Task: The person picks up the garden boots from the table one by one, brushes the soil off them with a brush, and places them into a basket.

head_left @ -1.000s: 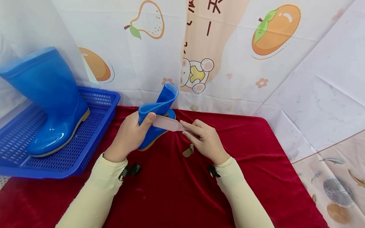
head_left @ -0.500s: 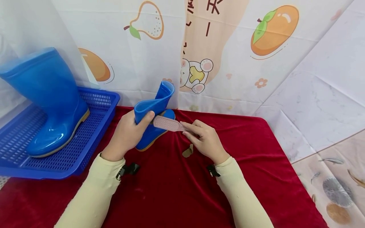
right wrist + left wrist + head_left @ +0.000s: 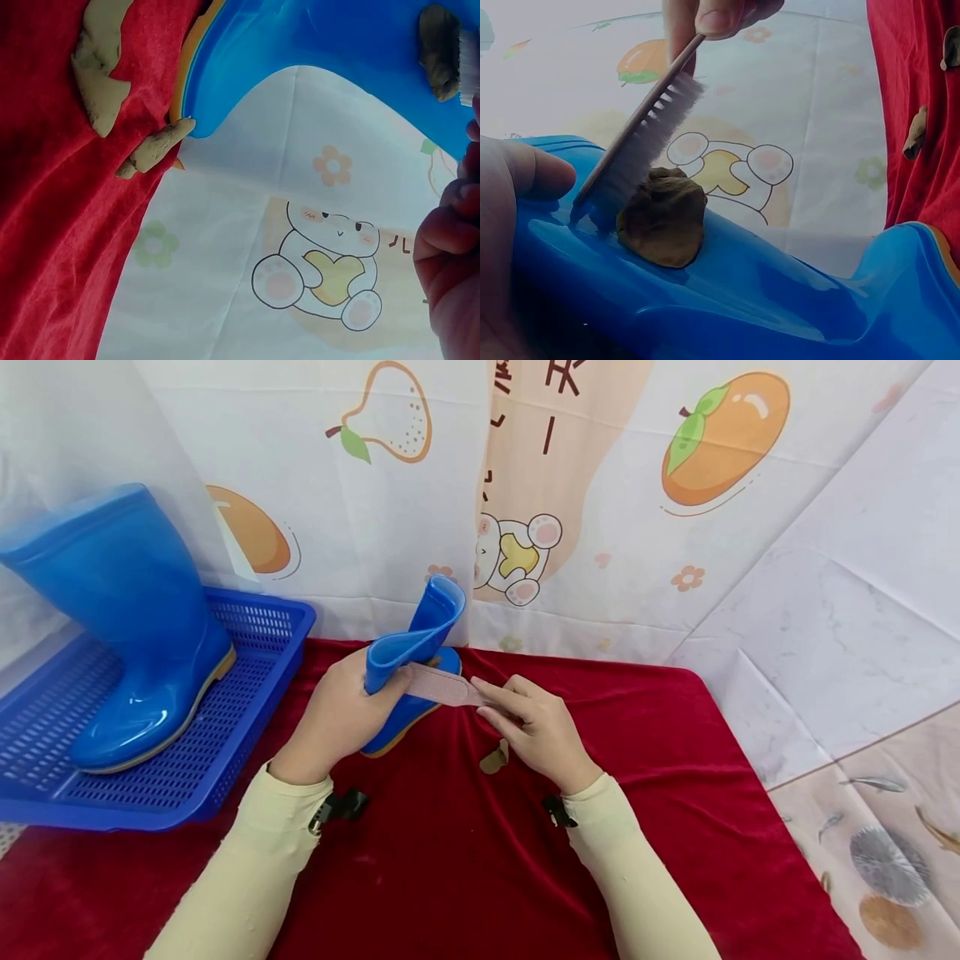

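My left hand (image 3: 337, 718) grips a blue rubber rain boot (image 3: 400, 720) by its upper shaft, thumb along the near side. The boot stands on the red cloth, its top squeezed and bent. With my right hand (image 3: 538, 727) I pinch the handle of a pale pink scrubbing brush (image 3: 440, 685). Seen in the left wrist view, its white bristles (image 3: 646, 142) face the shaft and press at the edge of a brown, clay-like lump (image 3: 667, 221) stuck there. The brush end lies close to my left thumb. In the head view the brush back mostly covers the lump.
A blue perforated plastic basket (image 3: 180, 814) at the left holds a second blue boot (image 3: 153, 635). Brown clay-like bits (image 3: 101, 67) lie on the red tablecloth (image 3: 465, 860), one (image 3: 495, 757) below my right hand. A printed white curtain (image 3: 592, 568) hangs behind.
The boot's top swung left with my left hand, then came back right. Boot shaft and brush end are closer to each other than half a second ago. My right hand barely moved.
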Available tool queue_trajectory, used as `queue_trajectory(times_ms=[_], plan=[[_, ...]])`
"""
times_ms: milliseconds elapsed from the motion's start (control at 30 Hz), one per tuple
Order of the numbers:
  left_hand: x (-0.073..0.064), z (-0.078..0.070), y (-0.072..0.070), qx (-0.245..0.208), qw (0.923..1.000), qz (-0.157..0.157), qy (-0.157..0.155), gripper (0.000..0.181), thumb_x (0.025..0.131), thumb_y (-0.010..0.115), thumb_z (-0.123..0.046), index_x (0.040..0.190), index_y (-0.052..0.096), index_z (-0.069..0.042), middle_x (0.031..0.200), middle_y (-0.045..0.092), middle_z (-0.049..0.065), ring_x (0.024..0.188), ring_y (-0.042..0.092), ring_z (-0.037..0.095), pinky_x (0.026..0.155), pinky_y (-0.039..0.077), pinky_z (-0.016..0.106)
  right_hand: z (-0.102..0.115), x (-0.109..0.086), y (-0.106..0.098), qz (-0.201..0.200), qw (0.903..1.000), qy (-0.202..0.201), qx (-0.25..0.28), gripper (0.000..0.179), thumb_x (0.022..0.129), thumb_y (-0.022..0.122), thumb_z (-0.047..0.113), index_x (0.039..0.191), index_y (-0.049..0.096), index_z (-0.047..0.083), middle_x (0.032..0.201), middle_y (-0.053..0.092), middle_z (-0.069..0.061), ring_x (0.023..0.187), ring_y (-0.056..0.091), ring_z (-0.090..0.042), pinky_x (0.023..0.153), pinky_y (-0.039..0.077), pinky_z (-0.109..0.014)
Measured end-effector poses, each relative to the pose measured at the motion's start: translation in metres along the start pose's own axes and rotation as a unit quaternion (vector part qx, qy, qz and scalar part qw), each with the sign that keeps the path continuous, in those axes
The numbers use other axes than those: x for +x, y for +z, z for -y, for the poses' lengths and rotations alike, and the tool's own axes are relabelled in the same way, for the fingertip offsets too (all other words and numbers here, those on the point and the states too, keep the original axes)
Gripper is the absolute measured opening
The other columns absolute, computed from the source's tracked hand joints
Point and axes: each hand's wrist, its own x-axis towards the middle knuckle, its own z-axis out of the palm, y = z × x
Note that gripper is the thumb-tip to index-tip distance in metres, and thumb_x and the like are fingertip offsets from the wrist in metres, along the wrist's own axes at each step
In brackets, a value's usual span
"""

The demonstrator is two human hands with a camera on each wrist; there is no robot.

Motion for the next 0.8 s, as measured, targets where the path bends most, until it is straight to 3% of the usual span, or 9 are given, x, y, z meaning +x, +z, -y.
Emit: queue_trajectory(times_ms=[333, 567, 800], plan=[[-0.0011, -0.0007, -0.0028, -0.011, 0.9997, -0.013, -0.017, 0.037, 0.104, 0.06, -0.029, 0.128, 0.063, 0.0, 0.124, 0.071, 0.02, 0.113, 0.068, 0.042, 0.1, 0.049, 0.066, -0.0031, -0.003, -0.0018, 0.0, 0.9995, 0.026, -0.015, 0.041, 0.091, 0.08, 0.011, 0.131, 0.073, 0.013, 0.081, 0.057, 0.003, 0.066, 0.047, -0.007, 0.057, 0.04, -0.023], [-0.0036, -0.0004, -0.0054, -0.03, 0.9989, -0.016, -0.033, 0.042, 0.105, 0.059, -0.03, 0.133, 0.061, 0.002, 0.126, 0.069, 0.022, 0.116, 0.066, 0.044, 0.101, 0.048, 0.067, -0.0046, -0.0032, -0.0012, 0.001, 0.9997, 0.021, -0.012, 0.041, 0.091, 0.08, 0.012, 0.131, 0.073, 0.013, 0.08, 0.057, 0.004, 0.064, 0.049, -0.012, 0.057, 0.04, -0.022], [-0.0002, 0.0012, 0.0009, -0.001, 1.0, -0.007, 0.003, 0.032, 0.103, 0.062, -0.03, 0.12, 0.065, -0.003, 0.117, 0.072, 0.016, 0.107, 0.069, 0.037, 0.097, 0.053, 0.063, -0.0034, -0.0011, 0.0002, -0.001, 1.0, 0.0, 0.009, 0.042, 0.09, 0.08, 0.008, 0.132, 0.072, 0.01, 0.081, 0.057, 0.004, 0.066, 0.049, -0.008, 0.058, 0.04, -0.019]])
